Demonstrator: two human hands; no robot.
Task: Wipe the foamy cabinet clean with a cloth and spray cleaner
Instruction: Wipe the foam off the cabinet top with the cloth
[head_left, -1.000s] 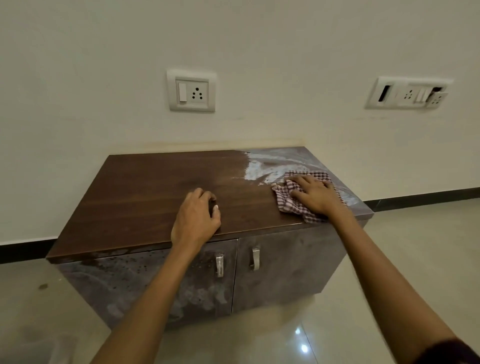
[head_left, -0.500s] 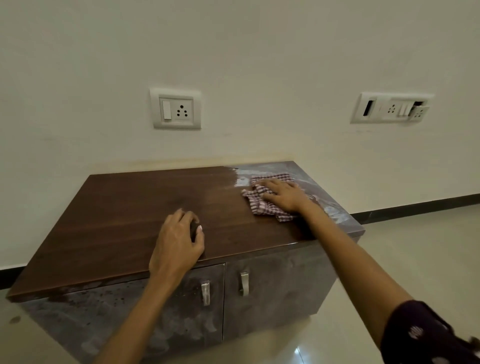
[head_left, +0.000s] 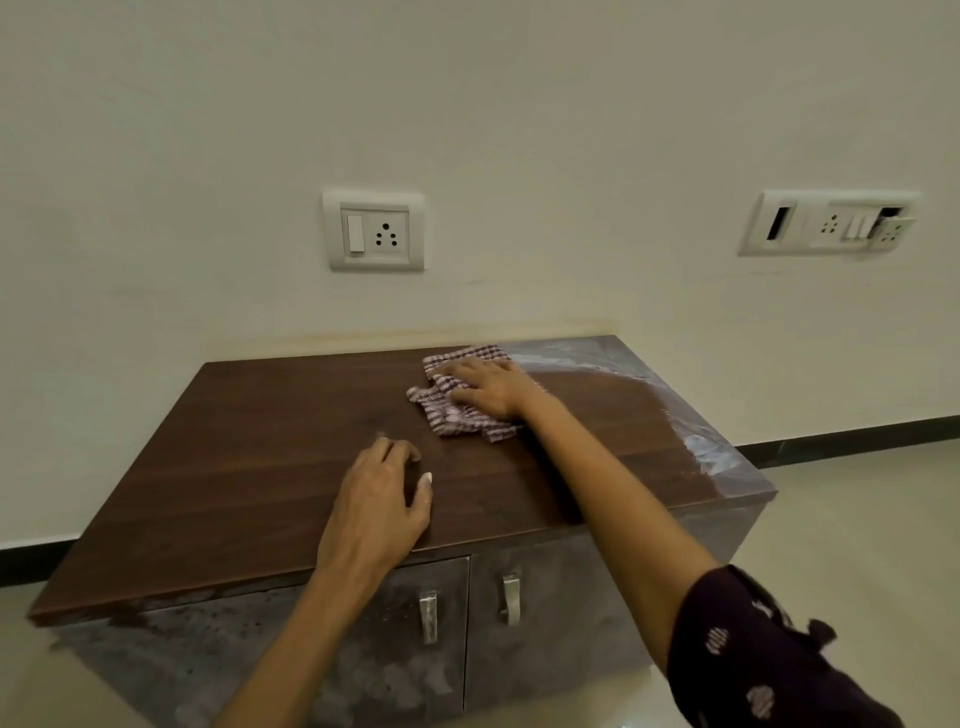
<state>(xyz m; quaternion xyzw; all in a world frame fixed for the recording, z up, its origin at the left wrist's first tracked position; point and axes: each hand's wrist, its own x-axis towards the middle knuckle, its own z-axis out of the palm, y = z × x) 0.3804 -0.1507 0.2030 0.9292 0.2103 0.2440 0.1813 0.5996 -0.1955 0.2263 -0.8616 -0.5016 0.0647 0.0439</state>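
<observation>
A low cabinet (head_left: 249, 467) with a dark wooden top stands against the wall. White foam (head_left: 701, 447) streaks its right end and back right corner, and its two front doors look smeared. My right hand (head_left: 488, 387) presses flat on a red-and-white checked cloth (head_left: 457, 421) near the back middle of the top. Near the front edge rests my left hand (head_left: 379, 509), fingers curled, holding nothing that I can see. No spray cleaner is in view.
Two metal handles (head_left: 428, 616) sit on the cabinet doors. On the wall behind are a socket plate (head_left: 374, 231) and a wider switch panel (head_left: 831, 223). Glossy tiled floor (head_left: 857, 519) lies to the right of the cabinet.
My right hand has slid the cloth leftward and toward the back wall, leaving dark wood where foam lay. My left hand stays near the front edge. The camera has moved closer.
</observation>
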